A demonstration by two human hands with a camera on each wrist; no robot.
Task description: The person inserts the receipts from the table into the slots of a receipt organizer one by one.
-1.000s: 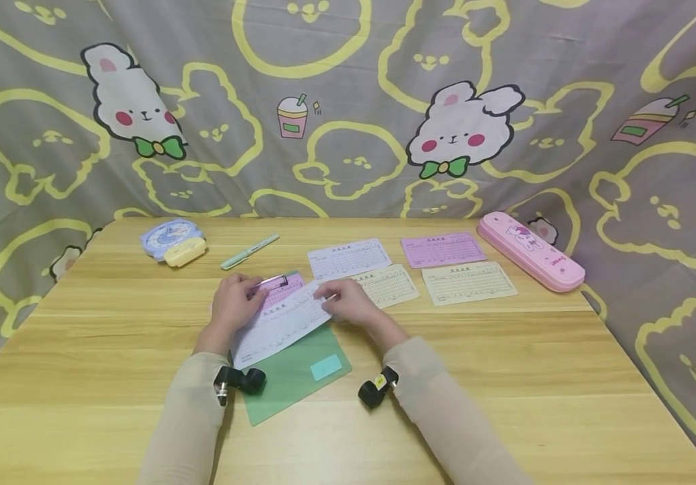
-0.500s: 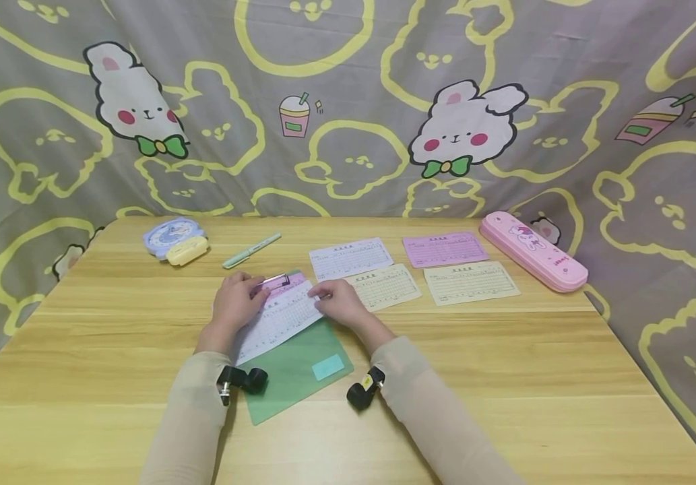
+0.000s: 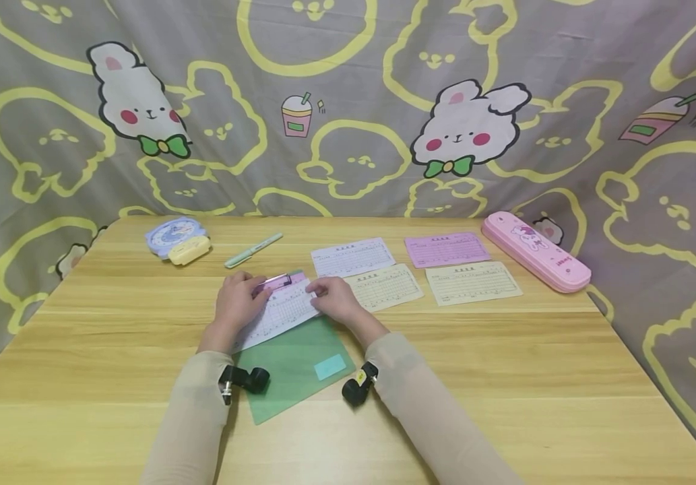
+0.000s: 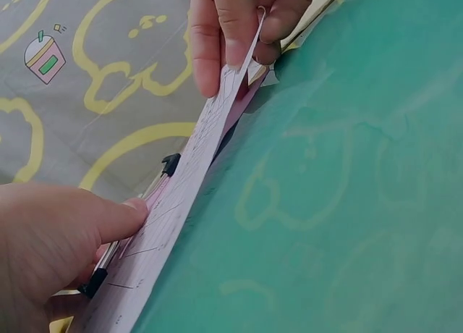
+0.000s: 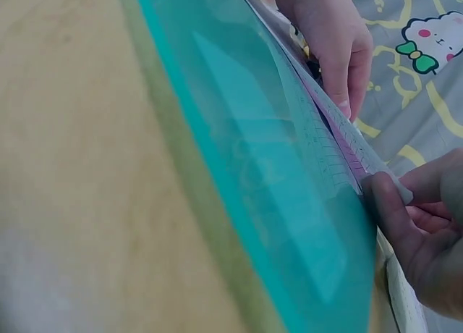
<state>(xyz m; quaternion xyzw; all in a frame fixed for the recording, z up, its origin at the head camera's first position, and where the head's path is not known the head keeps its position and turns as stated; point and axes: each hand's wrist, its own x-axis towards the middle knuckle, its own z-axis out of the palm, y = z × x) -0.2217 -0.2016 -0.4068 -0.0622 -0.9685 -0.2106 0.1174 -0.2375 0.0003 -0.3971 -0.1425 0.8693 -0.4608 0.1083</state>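
A green clipboard (image 3: 290, 370) lies tilted on the table, a light blue label on its lower right. A white printed sheet (image 3: 281, 313) lies across its upper part, over a pink sheet (image 3: 296, 275) that shows near the metal clip (image 3: 275, 281). My left hand (image 3: 236, 303) grips the clip end, thumb on the papers beside the clip (image 4: 108, 253). My right hand (image 3: 338, 300) pinches the white sheet's right edge between thumb and fingers; in the right wrist view that edge curls at the fingertips of the right hand (image 5: 427, 224).
Behind the right hand lie a white slip (image 3: 354, 256), a purple slip (image 3: 447, 249) and two cream slips (image 3: 473, 283). A pink pencil case (image 3: 535, 250) is at the back right. A green pen (image 3: 253, 250) and a blue and yellow item (image 3: 178, 239) are at the back left.
The right hand has moved a little left and up with the white sheet's edge. The sheet now sits closer to the clip, covering more of the pink sheet and less of the green board.
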